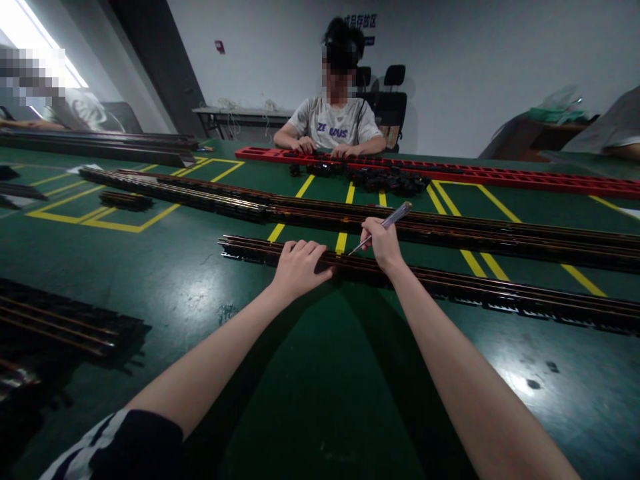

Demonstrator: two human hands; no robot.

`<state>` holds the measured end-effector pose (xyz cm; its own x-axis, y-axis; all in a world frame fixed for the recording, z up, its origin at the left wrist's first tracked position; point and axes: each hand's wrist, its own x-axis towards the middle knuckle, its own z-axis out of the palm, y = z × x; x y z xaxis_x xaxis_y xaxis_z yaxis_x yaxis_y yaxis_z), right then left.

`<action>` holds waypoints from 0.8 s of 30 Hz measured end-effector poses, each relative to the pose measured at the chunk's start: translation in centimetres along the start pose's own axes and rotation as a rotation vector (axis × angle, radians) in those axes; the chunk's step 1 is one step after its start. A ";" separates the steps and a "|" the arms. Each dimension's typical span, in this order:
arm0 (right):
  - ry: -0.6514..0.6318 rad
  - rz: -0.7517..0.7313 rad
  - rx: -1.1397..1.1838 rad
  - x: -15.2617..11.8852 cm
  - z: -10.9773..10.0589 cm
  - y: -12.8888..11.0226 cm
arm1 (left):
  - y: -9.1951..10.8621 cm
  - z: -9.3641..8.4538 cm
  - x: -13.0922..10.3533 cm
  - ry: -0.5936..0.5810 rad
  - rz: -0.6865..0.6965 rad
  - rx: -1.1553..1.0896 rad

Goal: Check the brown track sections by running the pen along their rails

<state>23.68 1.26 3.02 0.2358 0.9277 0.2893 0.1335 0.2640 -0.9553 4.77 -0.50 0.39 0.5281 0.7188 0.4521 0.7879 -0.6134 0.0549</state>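
Note:
A long black strip with copper-coloured rails lies across the green table in front of me. My left hand rests over this strip, its fingers bent across the top and the thumb stretched toward the right along the near side. Just right of it, my right hand is closed around a screwdriver with a clear handle. The thin shaft slants down to the left, and its tip is at the strip's upper side, close to the left thumb. Whether the tip touches a screw is too small to tell.
Behind the strip lie longer railed strips. Across the table a person has both hands at a red slotted frame beside black parts. More black strips lie at the left, near a short piece.

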 end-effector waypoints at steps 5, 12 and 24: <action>-0.042 0.007 -0.007 -0.1 -0.2 -0.4 | 0.1 0.0 0.0 0.011 -0.001 0.006; -0.130 0.045 0.029 0.1 -0.6 -0.5 | 0.1 0.1 -0.1 0.040 -0.038 0.011; -0.216 0.103 0.034 -0.1 -0.2 -0.6 | 0.0 0.3 -0.2 0.059 -0.040 0.022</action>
<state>23.73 0.91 3.59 0.0351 0.9841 0.1740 0.0865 0.1705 -0.9815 4.75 -0.54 0.04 0.4774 0.7215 0.5015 0.8147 -0.5772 0.0549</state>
